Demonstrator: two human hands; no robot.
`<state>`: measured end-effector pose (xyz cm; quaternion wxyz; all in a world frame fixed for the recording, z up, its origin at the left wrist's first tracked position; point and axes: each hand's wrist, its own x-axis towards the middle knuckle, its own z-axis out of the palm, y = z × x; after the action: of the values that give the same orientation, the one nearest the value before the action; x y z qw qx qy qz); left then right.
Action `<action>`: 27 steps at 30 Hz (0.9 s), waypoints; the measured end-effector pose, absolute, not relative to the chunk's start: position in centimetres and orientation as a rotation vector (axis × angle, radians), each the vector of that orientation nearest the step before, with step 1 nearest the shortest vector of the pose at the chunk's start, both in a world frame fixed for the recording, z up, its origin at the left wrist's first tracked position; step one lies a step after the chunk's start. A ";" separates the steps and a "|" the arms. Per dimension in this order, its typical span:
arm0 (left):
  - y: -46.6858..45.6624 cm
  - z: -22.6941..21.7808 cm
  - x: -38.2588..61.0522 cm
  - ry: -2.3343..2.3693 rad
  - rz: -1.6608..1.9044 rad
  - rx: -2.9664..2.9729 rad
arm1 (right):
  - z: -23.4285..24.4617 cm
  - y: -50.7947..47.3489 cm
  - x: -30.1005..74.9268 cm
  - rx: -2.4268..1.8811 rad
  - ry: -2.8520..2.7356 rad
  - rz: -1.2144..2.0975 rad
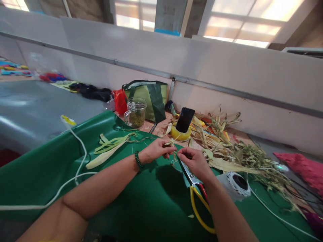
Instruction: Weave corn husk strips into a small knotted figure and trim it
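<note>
Over the green sheet, my left hand pinches a small piece of dry, pale plant husk. Thin strands hang below it. Close beside it is my right hand, thumb and fingertips pressed together; whatever they grip is too small to make out. Scissors with yellow and red handles lie beneath my right hand and are partly covered by the forearm. Green and pale corn husk leaves rest left of my hands. Dry husks are piled at the right.
A phone leans upright in a yellow tape roll. Behind stand a glass mug and a green bag. At right lie a white thread spool and dried plants. A white cable crosses the left side.
</note>
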<state>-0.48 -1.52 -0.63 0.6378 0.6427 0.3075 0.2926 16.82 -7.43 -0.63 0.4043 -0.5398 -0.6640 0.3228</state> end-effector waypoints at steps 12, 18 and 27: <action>-1.4 0.2 -1.2 0.626 0.449 1.331 | -0.7 -7.3 17.3 -1.367 -1.604 0.211; -1.5 0.0 -1.1 0.681 0.535 1.438 | 0.2 -7.8 16.9 -1.394 -1.511 0.957; -1.8 0.2 -1.2 0.538 0.450 1.477 | 0.4 -8.1 16.8 -1.316 -1.790 0.768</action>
<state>-1.17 -1.78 0.16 0.6840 0.6590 0.2402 0.2007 16.76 -8.09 0.39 0.3852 -0.5166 -0.7028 0.3013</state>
